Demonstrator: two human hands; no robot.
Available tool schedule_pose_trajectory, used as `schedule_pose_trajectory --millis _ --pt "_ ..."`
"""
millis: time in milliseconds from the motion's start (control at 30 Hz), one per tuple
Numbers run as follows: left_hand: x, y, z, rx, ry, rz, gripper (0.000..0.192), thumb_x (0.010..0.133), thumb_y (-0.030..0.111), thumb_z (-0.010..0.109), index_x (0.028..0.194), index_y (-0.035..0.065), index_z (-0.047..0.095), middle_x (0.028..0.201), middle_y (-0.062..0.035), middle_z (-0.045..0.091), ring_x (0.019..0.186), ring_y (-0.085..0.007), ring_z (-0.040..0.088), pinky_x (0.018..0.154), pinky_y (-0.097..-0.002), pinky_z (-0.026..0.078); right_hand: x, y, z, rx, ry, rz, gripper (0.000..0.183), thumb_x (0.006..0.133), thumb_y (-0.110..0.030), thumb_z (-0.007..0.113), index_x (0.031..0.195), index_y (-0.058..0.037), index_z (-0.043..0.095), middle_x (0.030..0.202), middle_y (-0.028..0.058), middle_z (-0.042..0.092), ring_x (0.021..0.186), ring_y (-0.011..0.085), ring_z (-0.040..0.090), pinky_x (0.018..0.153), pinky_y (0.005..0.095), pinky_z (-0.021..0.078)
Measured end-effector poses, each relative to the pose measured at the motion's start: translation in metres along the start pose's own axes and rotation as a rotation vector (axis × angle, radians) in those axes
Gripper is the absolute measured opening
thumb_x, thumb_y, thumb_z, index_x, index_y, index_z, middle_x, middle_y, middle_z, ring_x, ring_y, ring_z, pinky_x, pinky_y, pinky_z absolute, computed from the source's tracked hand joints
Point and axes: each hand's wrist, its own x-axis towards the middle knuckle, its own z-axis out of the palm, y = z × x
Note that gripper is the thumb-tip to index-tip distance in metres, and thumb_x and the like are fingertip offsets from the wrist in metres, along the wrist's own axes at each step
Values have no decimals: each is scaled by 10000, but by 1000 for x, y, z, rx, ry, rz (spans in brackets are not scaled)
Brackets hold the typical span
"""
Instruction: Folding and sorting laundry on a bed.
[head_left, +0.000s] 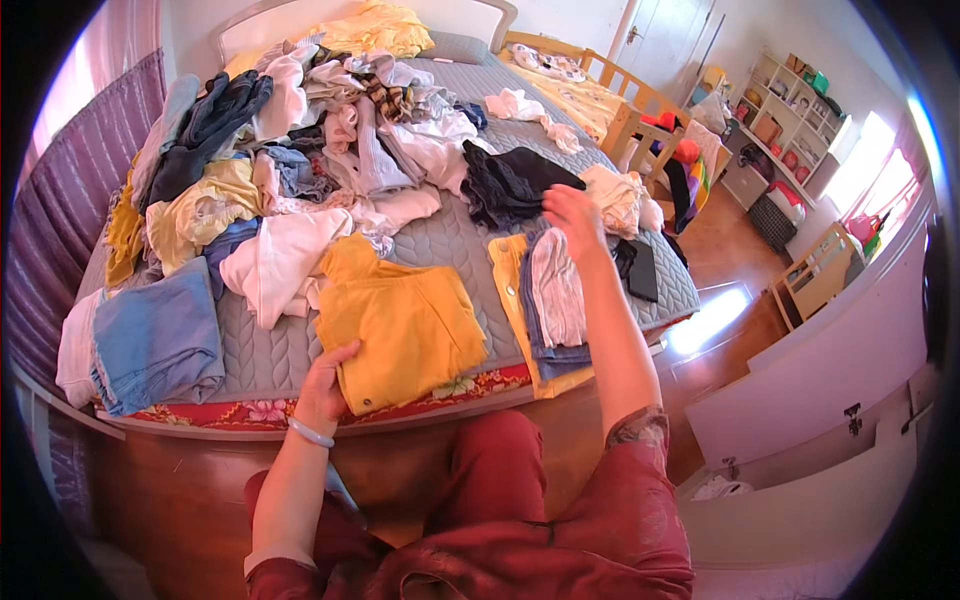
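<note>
My left hand (327, 382) grips the lower left edge of a mustard-yellow garment (401, 322), which lies partly folded at the bed's near edge. My right hand (574, 217) is raised by the tip of a black garment (510, 180); whether it touches the cloth I cannot tell. Below that hand, a striped pale garment (553, 289) lies on folded blue denim and a yellow garment (510, 277) with buttons. A white garment (281, 262) is left of the mustard one. Folded light-blue denim (161, 330) rests at the near left corner.
A large heap of mixed clothes (367, 112) covers the bed's far left part. A black phone-like object (640, 270) lies near the right edge of the grey quilted bed cover (450, 232). Right of the bed stand a wooden cot (630, 90) and an open lilac panel (825, 360).
</note>
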Motion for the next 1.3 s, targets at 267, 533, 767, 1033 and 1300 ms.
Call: schedule_pose_trajectory --millis 267,533,767,1033,1300 --pt "14 -6 3 80 13 12 390 820 62 565 1179 -39 453 1111 -164 563 985 -294 586 843 -437 499 121 56 -84 -541 544 50 395 732 -223 651 1075 -61 544 996 86 574 871 188 524 739 308 419" --pt "9 -5 10 91 30 61 382 814 50 552 1174 -43 465 1097 -171 577 971 -298 597 853 -434 494 99 72 -33 -511 541 -58 499 704 -177 655 1156 -41 492 1080 99 533 974 220 510 852 296 395" --pt "-4 -2 11 -42 -16 23 388 843 80 527 1208 -23 447 1126 -168 568 995 -302 586 879 -440 476 -97 31 78 -64 -155 42 487 821 -127 594 1257 -16 408 1233 100 451 1172 185 407 997 314 309" --pt "-6 -10 -1 -347 -185 -121 390 857 81 509 1226 -17 430 1162 -177 545 1029 -308 569 866 -450 484 -193 34 72 265 -170 440 494 901 -234 508 1307 -2 347 1303 118 437 1201 225 419 1004 356 332" --pt "-32 -18 -7 -38 -195 -270 402 809 24 529 1202 -24 459 1130 -169 567 1001 -288 587 875 -419 483 -246 34 61 760 -80 940 466 859 -283 561 1245 -59 430 1139 87 577 1019 251 571 893 414 458"
